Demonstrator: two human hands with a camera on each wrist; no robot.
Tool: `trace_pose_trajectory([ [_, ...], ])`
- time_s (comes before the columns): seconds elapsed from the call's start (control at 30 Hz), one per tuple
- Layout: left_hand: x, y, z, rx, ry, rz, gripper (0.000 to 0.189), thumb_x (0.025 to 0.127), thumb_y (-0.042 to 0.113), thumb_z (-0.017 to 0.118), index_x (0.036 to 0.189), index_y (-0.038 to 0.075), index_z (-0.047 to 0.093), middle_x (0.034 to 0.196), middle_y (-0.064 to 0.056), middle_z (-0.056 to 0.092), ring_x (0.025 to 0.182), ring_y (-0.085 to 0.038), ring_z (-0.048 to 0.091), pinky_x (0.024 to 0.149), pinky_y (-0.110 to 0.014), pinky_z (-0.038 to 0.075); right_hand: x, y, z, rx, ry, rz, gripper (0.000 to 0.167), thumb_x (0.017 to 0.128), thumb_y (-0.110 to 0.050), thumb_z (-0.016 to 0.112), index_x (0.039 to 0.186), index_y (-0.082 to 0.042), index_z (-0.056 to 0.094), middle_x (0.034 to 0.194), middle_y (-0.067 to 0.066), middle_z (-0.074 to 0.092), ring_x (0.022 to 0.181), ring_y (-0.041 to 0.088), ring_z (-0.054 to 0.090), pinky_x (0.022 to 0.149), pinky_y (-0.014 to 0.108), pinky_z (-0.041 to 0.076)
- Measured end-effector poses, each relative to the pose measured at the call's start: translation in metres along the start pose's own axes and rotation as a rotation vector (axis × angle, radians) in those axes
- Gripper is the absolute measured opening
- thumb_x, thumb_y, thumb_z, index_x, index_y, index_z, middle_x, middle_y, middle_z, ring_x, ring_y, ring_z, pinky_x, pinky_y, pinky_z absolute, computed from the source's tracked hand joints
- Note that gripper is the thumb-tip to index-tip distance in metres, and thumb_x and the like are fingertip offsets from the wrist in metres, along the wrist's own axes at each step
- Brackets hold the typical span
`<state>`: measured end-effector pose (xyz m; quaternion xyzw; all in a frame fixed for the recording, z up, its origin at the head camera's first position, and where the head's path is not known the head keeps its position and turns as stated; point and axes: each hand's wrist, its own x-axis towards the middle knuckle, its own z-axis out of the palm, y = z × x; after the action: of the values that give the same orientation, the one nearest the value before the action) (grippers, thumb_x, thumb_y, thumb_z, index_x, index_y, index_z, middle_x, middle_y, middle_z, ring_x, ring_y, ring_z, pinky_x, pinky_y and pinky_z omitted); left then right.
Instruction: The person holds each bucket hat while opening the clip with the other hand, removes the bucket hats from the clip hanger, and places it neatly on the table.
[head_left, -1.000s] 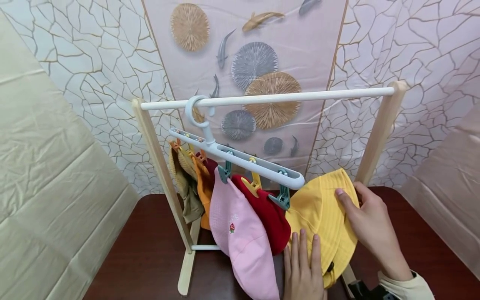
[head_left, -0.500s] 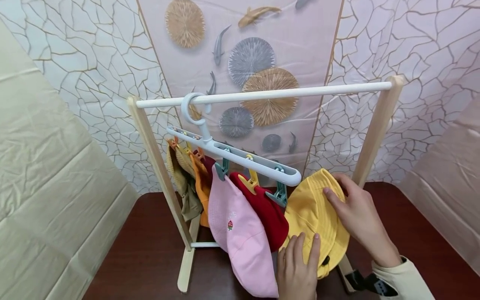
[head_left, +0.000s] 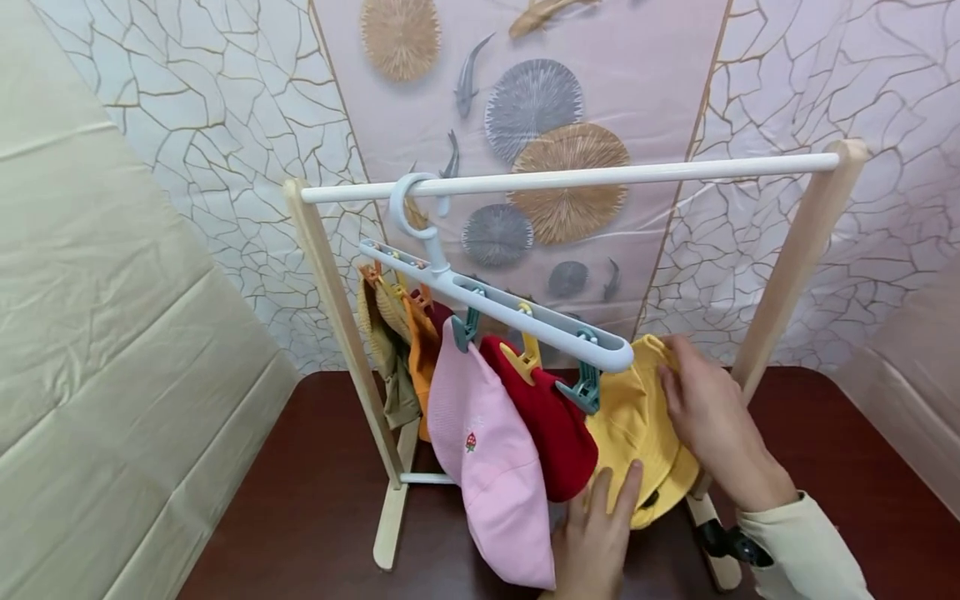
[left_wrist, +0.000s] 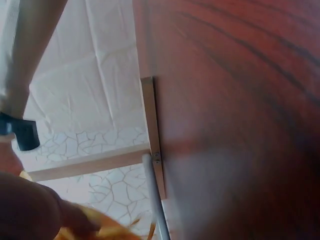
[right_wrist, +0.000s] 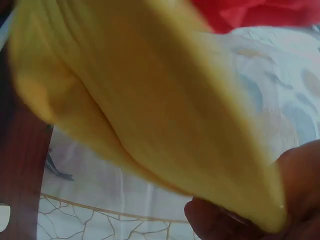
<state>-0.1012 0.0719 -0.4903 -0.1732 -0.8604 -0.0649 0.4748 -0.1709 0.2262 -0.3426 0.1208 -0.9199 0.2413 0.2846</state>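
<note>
A yellow bucket hat [head_left: 624, 417] is at the right end of a pale blue clip hanger [head_left: 517, 312], partly behind a red cap [head_left: 551, 433]. My right hand [head_left: 716, 421] pinches the hat's upper edge between thumb and fingers; the right wrist view shows the yellow cloth close up. My left hand [head_left: 596, 533] rests its extended fingers on the lower left of the hat. Beside the red cap hangs a pink cap [head_left: 487, 467] with a strawberry motif. A dark green clip [head_left: 585, 385] at the hanger's end is just left of the yellow hat.
A wooden rack with a white top bar [head_left: 645, 173] carries the hanger by its hook. Orange [head_left: 422, 350] and khaki [head_left: 401, 400] hats hang toward the far end. The rack's right post [head_left: 795, 267] stands behind my right hand, on a dark red table [head_left: 270, 500].
Both hands have brought the yellow hat left and upward, closer to the hanger's near end and further behind the red cap. The head view has shifted a little.
</note>
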Motion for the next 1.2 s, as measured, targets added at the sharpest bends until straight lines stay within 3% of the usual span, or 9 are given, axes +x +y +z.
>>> trace_pose_trajectory([
  [0.1, 0.000, 0.002, -0.002, -0.060, -0.037, 0.021, 0.075, 0.059, 0.019, 0.092, 0.130, 0.027, 0.070, 0.118, 0.009, 0.071, 0.088, -0.008, 0.067, 0.046, -0.019, 0.046, 0.001, -0.003, 0.006, -0.025, 0.008, -0.037, 0.027, 0.100, 0.005, 0.062, 0.127, 0.002, 0.060, 0.109, 0.028, 0.068, 0.093, 0.052, 0.067, 0.070, 0.068, 0.051],
  [0.23, -0.008, 0.001, 0.001, -0.090, -0.099, 0.056, 0.081, 0.052, 0.027, 0.099, 0.128, 0.027, 0.071, 0.123, 0.009, 0.071, 0.097, -0.008, 0.066, 0.064, -0.022, 0.052, 0.003, -0.004, 0.015, -0.033, -0.024, -0.026, 0.026, 0.099, 0.006, 0.063, 0.124, 0.000, 0.062, 0.109, 0.026, 0.068, 0.093, 0.051, 0.068, 0.066, 0.067, 0.052],
  [0.33, -0.020, 0.000, 0.006, -0.050, -0.138, 0.087, 0.072, 0.058, 0.031, 0.095, 0.126, 0.034, 0.073, 0.129, 0.008, 0.070, 0.111, -0.019, 0.064, 0.076, -0.031, 0.055, -0.003, -0.004, 0.023, -0.126, -0.065, 0.002, 0.025, 0.097, 0.004, 0.067, 0.121, 0.000, 0.063, 0.097, 0.024, 0.066, 0.084, 0.049, 0.066, 0.055, 0.064, 0.052],
  [0.5, -0.032, 0.000, 0.010, -0.046, -0.314, 0.051, 0.072, 0.061, 0.033, 0.096, 0.126, 0.048, 0.070, 0.136, 0.004, 0.065, 0.117, -0.036, 0.058, 0.072, -0.035, 0.056, -0.018, -0.004, 0.042, -0.275, -0.094, 0.033, 0.030, 0.095, 0.003, 0.069, 0.124, 0.002, 0.060, 0.090, 0.027, 0.061, 0.077, 0.046, 0.060, 0.047, 0.060, 0.051],
  [0.6, -0.026, 0.001, 0.009, -0.057, -0.370, 0.030, 0.076, 0.060, 0.035, 0.100, 0.129, 0.048, 0.069, 0.137, 0.002, 0.065, 0.116, -0.037, 0.057, 0.060, -0.026, 0.051, -0.021, -0.001, 0.050, -0.279, -0.102, 0.061, 0.051, 0.092, 0.002, 0.072, 0.139, 0.007, 0.050, 0.103, 0.035, 0.058, 0.081, 0.050, 0.059, 0.047, 0.059, 0.051],
  [0.7, -0.018, 0.002, 0.007, -0.068, -0.409, 0.026, 0.079, 0.058, 0.041, 0.102, 0.130, 0.047, 0.070, 0.138, 0.002, 0.065, 0.116, -0.036, 0.058, 0.054, -0.021, 0.046, -0.025, 0.003, 0.055, -0.274, -0.132, 0.089, 0.079, 0.089, -0.004, 0.080, 0.152, 0.011, 0.036, 0.131, 0.045, 0.047, 0.105, 0.060, 0.056, 0.060, 0.066, 0.054],
  [0.87, -0.006, 0.005, 0.003, -0.080, -0.491, -0.008, 0.076, 0.057, 0.051, 0.102, 0.126, 0.039, 0.071, 0.137, 0.005, 0.066, 0.119, -0.033, 0.059, 0.066, -0.026, 0.055, -0.040, 0.009, 0.058, -0.308, -0.284, 0.096, 0.093, 0.084, -0.021, 0.089, 0.156, 0.008, 0.038, 0.156, 0.045, 0.029, 0.142, 0.066, 0.028, 0.101, 0.083, 0.034],
  [1.07, 0.005, 0.008, -0.001, -0.095, -0.613, -0.124, 0.074, 0.069, 0.054, 0.097, 0.130, 0.026, 0.066, 0.147, 0.000, 0.056, 0.124, -0.024, 0.057, 0.074, -0.025, 0.057, -0.048, 0.024, 0.075, -0.309, -0.612, 0.119, 0.060, 0.097, -0.028, 0.075, 0.146, 0.001, 0.055, 0.146, 0.044, 0.043, 0.132, 0.069, 0.039, 0.101, 0.077, 0.040],
  [1.2, 0.001, 0.012, -0.002, -0.119, -0.611, -0.157, 0.072, 0.075, 0.050, 0.092, 0.132, 0.018, 0.063, 0.148, -0.008, 0.050, 0.123, -0.021, 0.055, 0.074, -0.022, 0.055, -0.060, 0.052, 0.098, -0.276, -0.698, 0.141, 0.050, 0.103, -0.029, 0.066, 0.144, -0.002, 0.058, 0.136, 0.037, 0.053, 0.119, 0.065, 0.049, 0.095, 0.076, 0.041],
])
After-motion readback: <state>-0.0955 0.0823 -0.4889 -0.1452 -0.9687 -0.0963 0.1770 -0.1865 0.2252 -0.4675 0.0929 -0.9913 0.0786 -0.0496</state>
